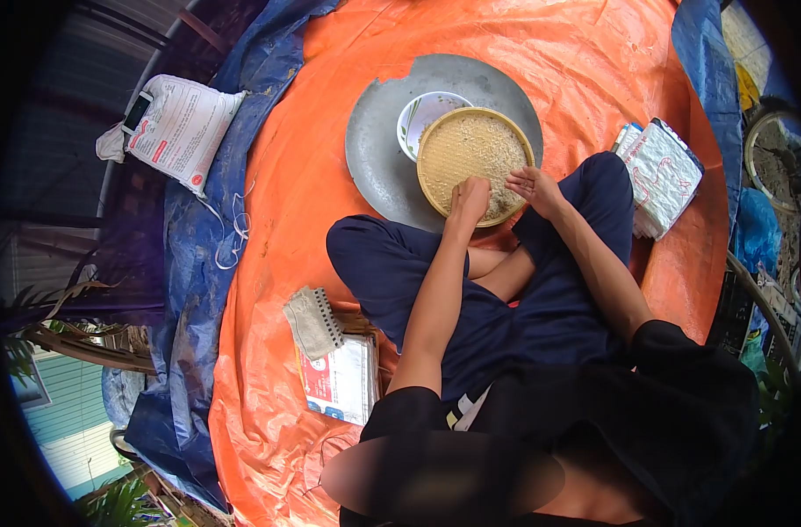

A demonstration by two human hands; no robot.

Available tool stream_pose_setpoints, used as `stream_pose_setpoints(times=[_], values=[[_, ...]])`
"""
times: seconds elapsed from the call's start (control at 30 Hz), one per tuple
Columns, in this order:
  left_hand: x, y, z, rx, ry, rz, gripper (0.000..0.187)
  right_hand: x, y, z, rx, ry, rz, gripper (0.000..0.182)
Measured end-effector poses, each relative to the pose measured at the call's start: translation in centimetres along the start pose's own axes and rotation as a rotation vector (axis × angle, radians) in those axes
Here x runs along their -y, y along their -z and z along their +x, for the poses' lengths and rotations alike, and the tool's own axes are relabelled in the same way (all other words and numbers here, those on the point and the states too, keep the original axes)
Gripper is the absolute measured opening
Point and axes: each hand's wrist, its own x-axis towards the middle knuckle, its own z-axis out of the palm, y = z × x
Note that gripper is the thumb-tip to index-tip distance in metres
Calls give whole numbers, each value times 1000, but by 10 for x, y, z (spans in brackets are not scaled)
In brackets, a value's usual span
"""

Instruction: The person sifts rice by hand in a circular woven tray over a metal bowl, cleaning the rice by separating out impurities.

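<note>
A round woven bamboo tray (444, 158) holds pale grains (492, 145), thicker along its right and lower side. My left hand (470, 199) is closed at the tray's near edge; what its fingers hold, if anything, is hidden. My right hand (535, 191) is at the tray's lower right rim, its fingers stretched out and nothing visible gripped. Partly covered by the tray, a white bowl (412, 126) with a green leaf pattern stands at its upper left. Beneath both lies a large grey round metal tray (374, 167) with a ragged notch in its far rim.
An orange tarp (277, 220) covers the ground, with blue tarp (185, 290) along its edges. A white printed sack (185, 127) stands at left. A spiral notebook (312, 321) rests near a printed packet (343, 378). Folded white sacks (664, 176) lie beyond my right knee.
</note>
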Motion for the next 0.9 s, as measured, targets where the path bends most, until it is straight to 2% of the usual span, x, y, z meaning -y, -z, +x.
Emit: stream_pose_setpoints(times=[0.47,0.9], values=[[-1,2,1,15,19,34,14,0,1,1,-10,9,15,36],[1,4,-2,-53,-3,-22,15,0,0,0,9,10,4,36]])
